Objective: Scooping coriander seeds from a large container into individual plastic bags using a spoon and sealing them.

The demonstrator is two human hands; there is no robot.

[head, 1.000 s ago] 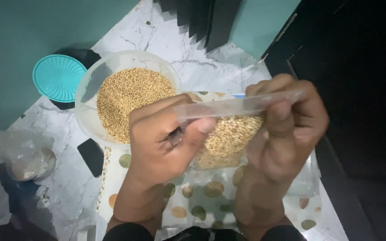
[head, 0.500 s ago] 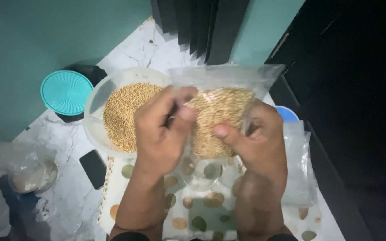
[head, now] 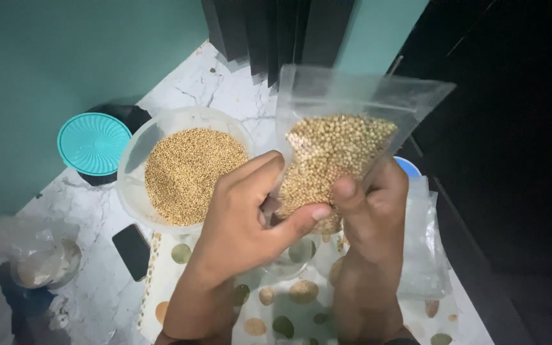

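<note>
Both hands hold up a clear plastic bag (head: 337, 144) partly filled with small yellow-brown seeds. My left hand (head: 247, 217) grips its lower left side, thumb pressed across the front. My right hand (head: 375, 211) pinches the lower right side. The bag stands upright with its top edge raised toward the camera. To the left and below it, a translucent bowl (head: 137, 185) holds more of the same seeds (head: 190, 172).
A teal round lid (head: 92, 143) rests on a dark container at the left. A black phone (head: 132, 250) lies on the marble surface. A spotted cloth (head: 289, 306) is under my hands. Empty clear bags (head: 426, 243) lie at right. A crumpled plastic bag (head: 36, 259) sits at lower left.
The bag went from lying flat with its top held between both hands to standing upright; my hands slid down to grip its lower part and lifted it.
</note>
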